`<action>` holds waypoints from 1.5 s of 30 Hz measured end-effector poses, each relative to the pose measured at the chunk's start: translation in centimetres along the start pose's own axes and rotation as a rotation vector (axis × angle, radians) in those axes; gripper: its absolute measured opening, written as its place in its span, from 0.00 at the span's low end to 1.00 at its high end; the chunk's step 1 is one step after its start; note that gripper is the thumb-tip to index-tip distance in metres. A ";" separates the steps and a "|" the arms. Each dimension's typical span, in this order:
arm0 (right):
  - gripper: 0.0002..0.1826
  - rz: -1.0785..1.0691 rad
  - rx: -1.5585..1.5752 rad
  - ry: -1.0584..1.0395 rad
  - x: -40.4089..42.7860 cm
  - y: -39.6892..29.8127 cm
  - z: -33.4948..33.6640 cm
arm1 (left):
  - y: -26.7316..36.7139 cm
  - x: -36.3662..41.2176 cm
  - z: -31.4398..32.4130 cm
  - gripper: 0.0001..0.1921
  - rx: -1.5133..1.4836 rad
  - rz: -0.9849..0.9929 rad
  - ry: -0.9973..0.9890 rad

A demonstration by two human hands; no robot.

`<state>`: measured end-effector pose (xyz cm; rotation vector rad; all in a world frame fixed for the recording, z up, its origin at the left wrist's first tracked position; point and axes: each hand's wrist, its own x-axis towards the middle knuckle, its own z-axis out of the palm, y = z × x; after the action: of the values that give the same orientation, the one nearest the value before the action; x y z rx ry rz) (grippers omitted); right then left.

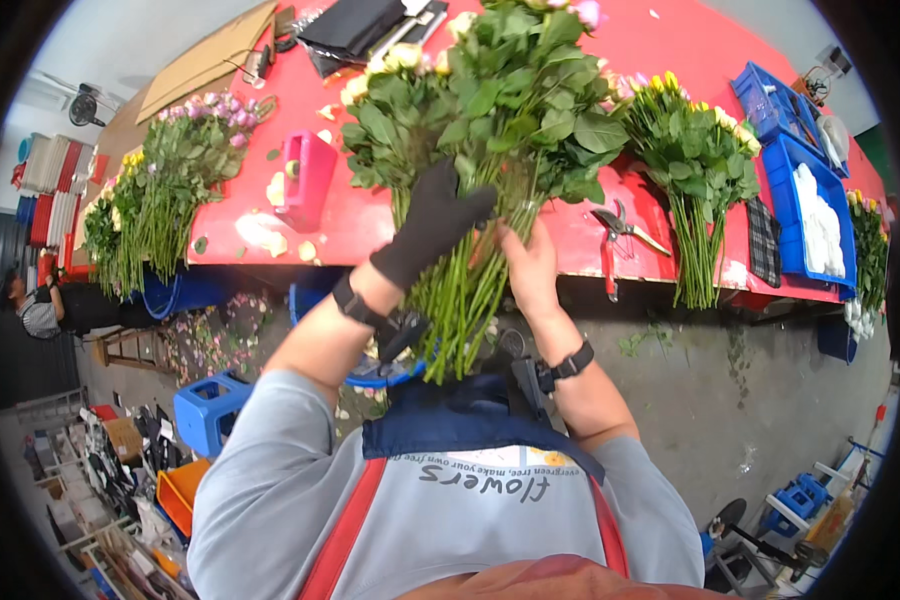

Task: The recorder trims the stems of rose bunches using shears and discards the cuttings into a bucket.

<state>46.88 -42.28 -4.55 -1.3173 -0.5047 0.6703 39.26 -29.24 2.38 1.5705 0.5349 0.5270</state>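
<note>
A large bunch of leafy roses (514,97) lies over the table edge in front of me, its green stems (454,315) hanging down towards my apron. My left hand (444,221), in a black glove, grips the stems just below the leaves. My bare right hand (531,259) closes on the stems from the other side, its fingertips partly hidden behind them. Another bunch of pale cream roses (390,112) rests to the left, partly covered by the glove. Red-handled pruning shears (613,225) lie right of my right hand.
On the red table (360,232), a pink holder (305,180) stands left of my hands. More bunches lie at left (187,172) and right (694,172). A blue tray (795,195) holds white material. Below are a blue stool (208,411) and fallen petals. Another person (41,307) is far left.
</note>
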 end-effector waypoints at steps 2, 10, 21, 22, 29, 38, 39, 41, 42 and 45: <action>0.13 -0.120 -0.042 -0.016 -1.2 -0.3 2.0 | -0.7 -2.5 -1.6 0.22 -0.027 0.240 0.096; 0.52 -0.199 -0.455 -0.332 -8.2 -3.1 10.9 | -2.0 -11.9 -9.5 0.19 -0.285 0.165 0.085; 0.39 0.020 -0.190 -0.522 -16.8 -3.2 20.1 | 3.1 -24.6 -25.2 0.41 -0.087 0.315 -0.188; 0.40 0.136 -0.220 -0.573 -17.1 -1.8 20.2 | 0.1 -24.4 -26.3 0.36 0.060 0.366 -0.215; 0.48 0.094 -0.434 -0.899 -17.0 -0.7 25.7 | -7.2 -26.3 -29.3 0.17 -0.083 0.088 -0.161; 0.30 -0.068 -0.706 -0.807 -10.9 -1.2 21.3 | -5.0 -29.5 -29.8 0.17 -0.990 -0.123 0.123; 0.29 -0.025 -0.758 -0.672 -9.4 -2.7 18.9 | -3.1 -29.7 -29.1 0.17 -0.910 -0.056 0.110; 0.27 -0.071 -1.005 -0.371 -5.5 -2.9 11.5 | -9.7 -32.4 -31.3 0.16 -1.087 -0.202 0.309; 0.27 -0.021 -1.120 -0.270 -3.5 -3.4 7.5 | -12.2 -33.7 -32.6 0.16 -1.257 -0.338 0.527; 0.31 0.047 -1.381 0.091 1.7 -0.1 -7.8 | -12.0 -34.8 -32.8 0.16 -1.156 -0.246 0.424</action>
<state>53.41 -46.61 -6.03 -2.6308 -0.9217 0.2226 -8.66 -24.61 -8.11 0.2852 0.5681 0.7878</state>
